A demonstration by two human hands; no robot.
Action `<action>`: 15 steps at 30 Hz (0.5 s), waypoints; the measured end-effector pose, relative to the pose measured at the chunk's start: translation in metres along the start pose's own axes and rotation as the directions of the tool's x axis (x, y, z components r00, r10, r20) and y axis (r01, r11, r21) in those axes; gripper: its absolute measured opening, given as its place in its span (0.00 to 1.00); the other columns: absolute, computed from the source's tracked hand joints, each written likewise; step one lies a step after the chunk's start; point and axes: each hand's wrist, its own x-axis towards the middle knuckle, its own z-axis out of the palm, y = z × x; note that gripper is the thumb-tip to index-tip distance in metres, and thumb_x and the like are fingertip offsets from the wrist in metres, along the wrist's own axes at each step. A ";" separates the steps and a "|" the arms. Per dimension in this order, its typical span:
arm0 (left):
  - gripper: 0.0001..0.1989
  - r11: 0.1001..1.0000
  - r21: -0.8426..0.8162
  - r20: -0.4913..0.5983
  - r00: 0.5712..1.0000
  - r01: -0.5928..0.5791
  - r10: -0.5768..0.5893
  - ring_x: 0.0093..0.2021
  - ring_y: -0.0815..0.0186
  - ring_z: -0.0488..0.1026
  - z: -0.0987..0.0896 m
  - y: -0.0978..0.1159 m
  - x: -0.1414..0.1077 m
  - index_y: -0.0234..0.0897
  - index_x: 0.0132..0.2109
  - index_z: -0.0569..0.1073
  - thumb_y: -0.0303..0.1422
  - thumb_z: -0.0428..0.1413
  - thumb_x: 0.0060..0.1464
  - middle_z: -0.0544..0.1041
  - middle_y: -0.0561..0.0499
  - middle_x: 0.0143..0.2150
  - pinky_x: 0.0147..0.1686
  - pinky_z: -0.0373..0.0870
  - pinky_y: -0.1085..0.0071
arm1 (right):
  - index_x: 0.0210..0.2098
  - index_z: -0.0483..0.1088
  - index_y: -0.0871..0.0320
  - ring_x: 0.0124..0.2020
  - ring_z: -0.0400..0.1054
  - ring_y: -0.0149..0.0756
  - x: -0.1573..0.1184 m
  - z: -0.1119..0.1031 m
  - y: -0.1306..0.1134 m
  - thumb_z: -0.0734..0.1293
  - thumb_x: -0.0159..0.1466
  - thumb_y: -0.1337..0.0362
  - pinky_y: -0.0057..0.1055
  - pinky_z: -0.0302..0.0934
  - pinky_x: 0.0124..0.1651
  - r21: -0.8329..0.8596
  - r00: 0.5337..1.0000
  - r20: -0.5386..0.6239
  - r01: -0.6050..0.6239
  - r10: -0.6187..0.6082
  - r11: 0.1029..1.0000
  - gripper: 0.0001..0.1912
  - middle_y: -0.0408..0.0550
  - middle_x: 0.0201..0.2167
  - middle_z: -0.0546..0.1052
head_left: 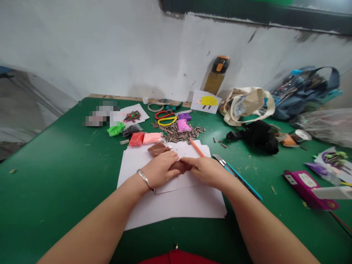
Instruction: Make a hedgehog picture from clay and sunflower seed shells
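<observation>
On white paper [148, 209], a lump of brown modelling clay [181, 167] lies between my two hands. My left hand [159, 170], with a silver bangle at the wrist, presses its fingers and thumb against the left side of the clay. Fingers of my right hand [207, 171] close on the right side; part of the lump is hidden beneath them. Just beyond my left fingers is a clear packet of brown clay [158, 149]. An orange pencil [196, 147] points away from my right hand.
Sunflower seeds [176, 134] are heaped behind the paper, with scissors [167, 120] and red [136, 139], pink and green clay packets around. A blue utility knife [242, 178] lies at right. Farther back stand a hedgehog drawing [206, 102], a bottle [216, 77] and bags [247, 104].
</observation>
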 end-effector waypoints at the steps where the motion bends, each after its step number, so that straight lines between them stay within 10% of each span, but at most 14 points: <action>1: 0.09 1.000 -0.004 0.005 1.000 -0.001 0.001 0.45 0.59 0.67 0.000 0.000 0.000 0.37 0.42 0.68 0.32 0.55 0.53 0.71 0.48 0.42 0.46 0.64 0.63 | 0.57 0.63 0.39 0.38 0.71 0.37 -0.001 -0.001 0.001 0.56 0.61 0.67 0.28 0.55 0.35 0.002 1.000 -0.003 -0.002 0.002 1.000 0.27 0.41 0.43 0.78; 15: 0.10 0.988 0.145 0.096 0.993 0.050 -0.064 0.45 0.57 0.65 -0.020 -0.003 -0.012 0.36 0.40 0.69 0.33 0.56 0.50 0.68 0.46 0.43 0.44 0.63 0.64 | 0.53 0.68 0.49 0.38 0.68 0.35 -0.013 0.001 0.011 0.58 0.63 0.67 0.27 0.53 0.37 0.016 0.994 -0.112 0.022 -0.020 1.000 0.20 0.47 0.42 0.75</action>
